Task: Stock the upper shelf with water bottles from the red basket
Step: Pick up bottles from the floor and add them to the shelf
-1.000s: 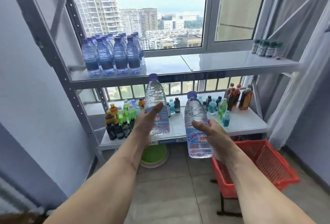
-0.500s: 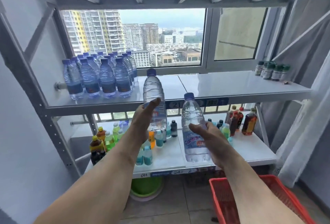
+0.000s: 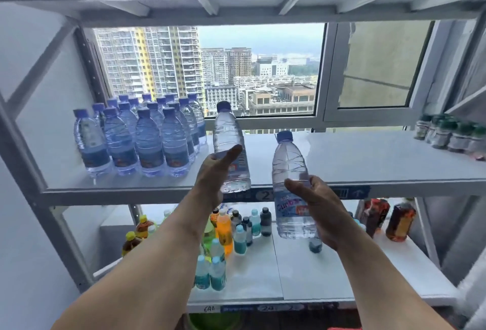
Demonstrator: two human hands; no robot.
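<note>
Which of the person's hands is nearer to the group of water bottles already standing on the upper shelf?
Left. The left hand holds a bottle just right of the standing bottles; the right hand holds its bottle farther right, lower.

- Red basket point(image 3: 342, 328) cut off by bottom edge, only a sliver visible.
- Green tub point(image 3: 215, 321) mostly hidden under lower shelf point(image 3: 315, 285).
- Shelf label point(image 3: 265, 194) partly covered by held bottles, blurred, unreadable.

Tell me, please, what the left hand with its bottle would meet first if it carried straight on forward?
Probably the bare upper shelf: the left hand and its bottle pass just right of the stocked water bottles, though depth is unclear.
</note>
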